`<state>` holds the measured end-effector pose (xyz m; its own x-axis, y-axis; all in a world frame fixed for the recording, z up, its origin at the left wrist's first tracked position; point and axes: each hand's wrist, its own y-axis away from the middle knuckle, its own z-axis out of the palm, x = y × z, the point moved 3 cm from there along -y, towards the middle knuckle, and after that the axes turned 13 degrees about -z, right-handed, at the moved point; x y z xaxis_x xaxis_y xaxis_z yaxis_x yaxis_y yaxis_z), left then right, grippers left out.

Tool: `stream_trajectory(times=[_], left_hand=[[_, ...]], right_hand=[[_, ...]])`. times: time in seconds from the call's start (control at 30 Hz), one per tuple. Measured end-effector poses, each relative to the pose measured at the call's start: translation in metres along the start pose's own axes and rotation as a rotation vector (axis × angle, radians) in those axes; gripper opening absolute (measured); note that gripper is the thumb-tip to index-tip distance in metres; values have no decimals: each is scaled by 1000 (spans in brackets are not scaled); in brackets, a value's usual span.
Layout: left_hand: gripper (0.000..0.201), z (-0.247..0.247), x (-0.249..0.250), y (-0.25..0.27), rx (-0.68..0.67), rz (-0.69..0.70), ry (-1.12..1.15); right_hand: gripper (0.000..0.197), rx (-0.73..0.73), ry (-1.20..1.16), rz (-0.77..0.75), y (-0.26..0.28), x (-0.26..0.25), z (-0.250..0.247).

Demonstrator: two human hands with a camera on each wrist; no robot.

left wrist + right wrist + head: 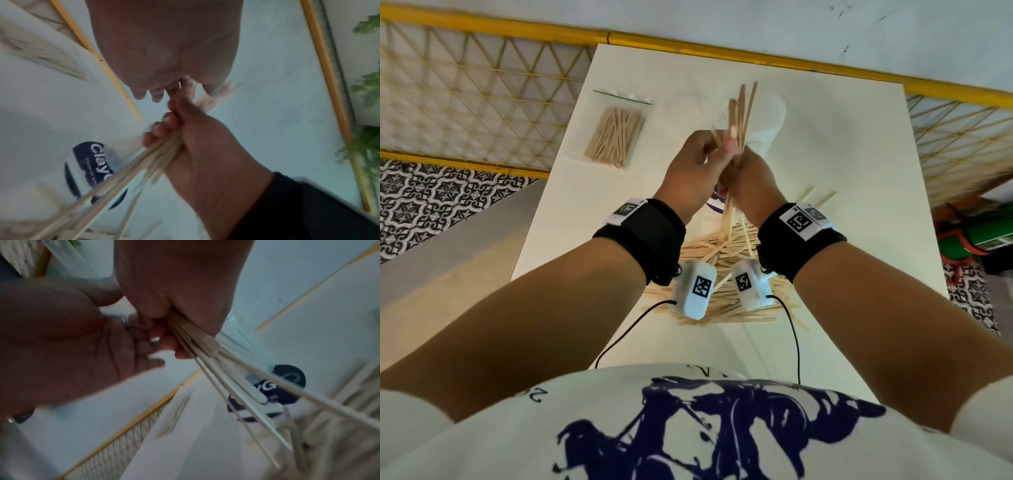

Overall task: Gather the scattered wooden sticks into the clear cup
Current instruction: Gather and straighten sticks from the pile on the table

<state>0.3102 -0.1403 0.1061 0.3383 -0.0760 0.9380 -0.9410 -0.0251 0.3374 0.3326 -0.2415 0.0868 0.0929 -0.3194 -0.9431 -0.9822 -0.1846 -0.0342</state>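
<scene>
A bundle of thin wooden sticks (741, 109) stands nearly upright above the white table (842, 171). My right hand (743, 161) grips it round the middle, fingers wrapped tight (164, 129). My left hand (719, 145) is pressed against the right one, and its thumb and curled fingers close on the bundle's upper part. The bundle's lower ends (216, 369) fan out over a clear cup with a dark blue label (90, 170), which my hands largely hide in the head view. A loose pile of sticks (719, 250) lies on the table under my wrists.
A zip bag of more sticks (614, 137) lies at the table's far left. A yellow lattice fence (465, 85) runs behind and beside the table. Green and orange objects (976, 240) sit on the floor to the right.
</scene>
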Motion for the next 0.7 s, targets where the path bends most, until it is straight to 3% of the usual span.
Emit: stream_trajectory(times=[0.1,0.17,0.27,0.4,0.57,0.7], left_hand=[[56,-10,-25,-1,-43,-241,168],[68,-13,-46,0,-78,-437,279],[69,-7,-64,3,-128,-664,530],[53,3,-53,6,-99,-773,775],[35,7,-47,10,-141,-806,642],[60,3,-65,14,-174,-959,597]], right_hand=[[29,128,-26,-72,-7,-24,-17],[41,201,-115,-147,-14,-48,-28],[39,249,-286,-199,-22,-70,-31],[27,168,-400,-153,-11,-61,-10],[21,97,-314,-35,9,-33,13],[19,155,-335,-78,5,-43,10]])
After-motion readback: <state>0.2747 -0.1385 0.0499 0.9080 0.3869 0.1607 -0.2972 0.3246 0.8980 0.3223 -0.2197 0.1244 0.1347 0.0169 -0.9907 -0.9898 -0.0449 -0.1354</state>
